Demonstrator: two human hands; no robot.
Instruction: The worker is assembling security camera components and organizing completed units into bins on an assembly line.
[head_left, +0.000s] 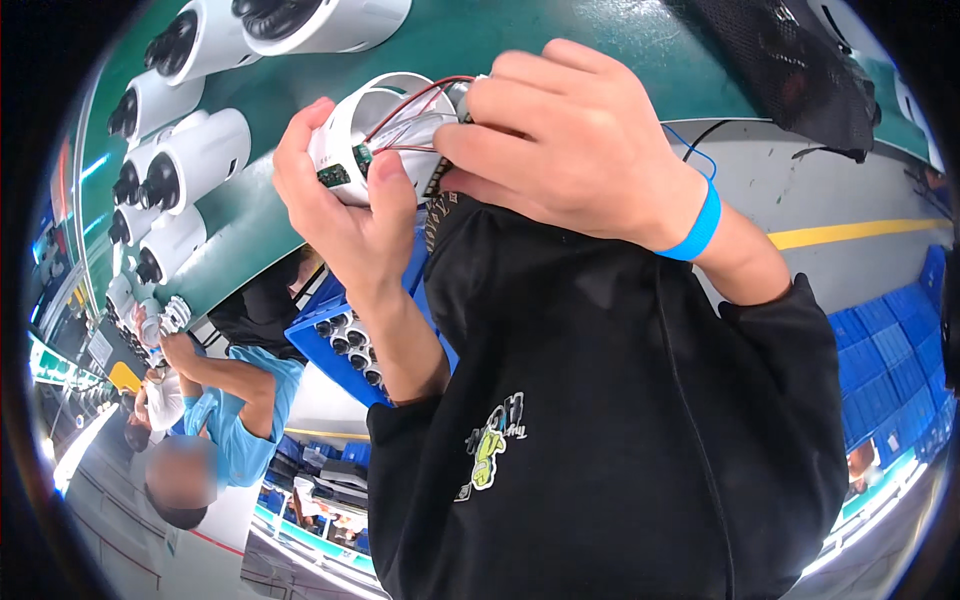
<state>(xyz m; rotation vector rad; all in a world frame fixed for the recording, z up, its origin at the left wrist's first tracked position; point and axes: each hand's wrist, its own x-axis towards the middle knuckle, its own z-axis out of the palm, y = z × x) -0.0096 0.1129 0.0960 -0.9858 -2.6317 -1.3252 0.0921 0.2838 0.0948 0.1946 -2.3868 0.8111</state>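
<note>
My left hand (345, 225) is closed around a white, round camera housing (343, 135), its open end tilted up above the bench edge. A small green circuit board (333, 177) shows at the housing's near side, by my left thumb. Thin red, black and pale wires (408, 103) come out of the housing and run right. Closed too, my right hand (590, 150) pinches a small part where these wires end. Its fingers hide most of that part; only a dark edge and a silvery bit show. A blue band (697, 225) circles my right wrist.
Several white cameras with black lens ends (195, 160) stand on the green bench (480, 38) at left. A black mesh bag (800, 90) hangs over its right edge. Below sits a blue crate (318, 350) of cameras. A co-worker in blue (245, 400) works at far left.
</note>
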